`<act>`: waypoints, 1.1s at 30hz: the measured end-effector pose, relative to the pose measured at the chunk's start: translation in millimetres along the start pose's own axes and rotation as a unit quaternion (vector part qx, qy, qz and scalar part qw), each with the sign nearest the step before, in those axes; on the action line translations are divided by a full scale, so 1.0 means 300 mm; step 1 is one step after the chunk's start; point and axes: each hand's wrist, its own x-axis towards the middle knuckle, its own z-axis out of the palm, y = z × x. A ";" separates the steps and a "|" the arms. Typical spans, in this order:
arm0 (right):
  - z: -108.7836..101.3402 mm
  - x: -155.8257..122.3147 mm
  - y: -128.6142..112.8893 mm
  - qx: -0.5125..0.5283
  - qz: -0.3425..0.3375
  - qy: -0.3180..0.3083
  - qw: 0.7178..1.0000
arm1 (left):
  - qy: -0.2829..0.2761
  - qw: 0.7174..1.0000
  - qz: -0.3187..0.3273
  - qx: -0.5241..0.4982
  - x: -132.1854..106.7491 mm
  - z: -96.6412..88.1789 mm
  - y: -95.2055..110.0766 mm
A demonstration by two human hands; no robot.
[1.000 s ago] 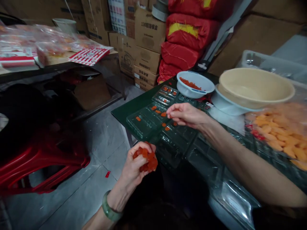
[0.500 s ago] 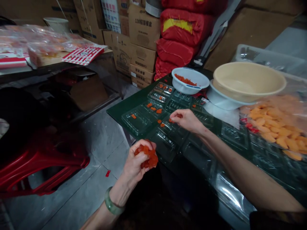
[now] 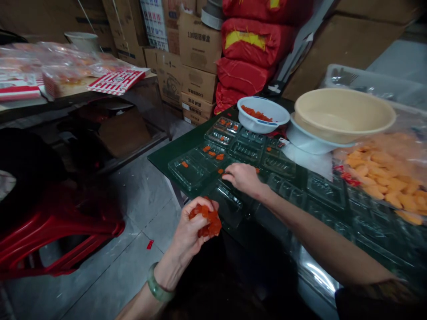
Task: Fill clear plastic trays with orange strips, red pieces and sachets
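While the left hand clenches a clump of orange-red cubes, the right hand reaches over clear plastic trays.

Left fingers curl firmly around the clump, which sits just off the edge of a dark green table, with a jade bangle on that wrist. The right hand hangs low over the trays — whether it pinches anything, its fingers hide. Single cubes lie in the compartments beside it. Beyond stands a white bowl holding more cubes, then a tan basin tilted on a second white bowl, and a clear bag of paler orange pieces.
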 end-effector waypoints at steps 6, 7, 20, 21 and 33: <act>0.014 -0.021 -0.061 -0.081 0.021 -0.012 0.996 | -0.006 1.000 0.000 0.001 -0.002 0.002 -0.008; 0.006 -0.032 -0.047 -0.072 0.027 0.000 0.997 | -0.007 1.000 -0.001 0.002 -0.003 0.001 -0.007; -0.077 -0.124 0.212 0.191 0.113 -0.040 0.974 | -0.031 0.999 -0.008 0.002 -0.004 0.009 -0.025; -0.076 -0.134 0.213 0.182 0.098 -0.046 0.977 | -0.034 0.999 -0.007 0.004 -0.005 0.011 -0.026; -0.103 -0.174 0.290 0.149 0.144 0.068 0.976 | -0.040 0.999 -0.004 0.004 -0.017 0.014 -0.028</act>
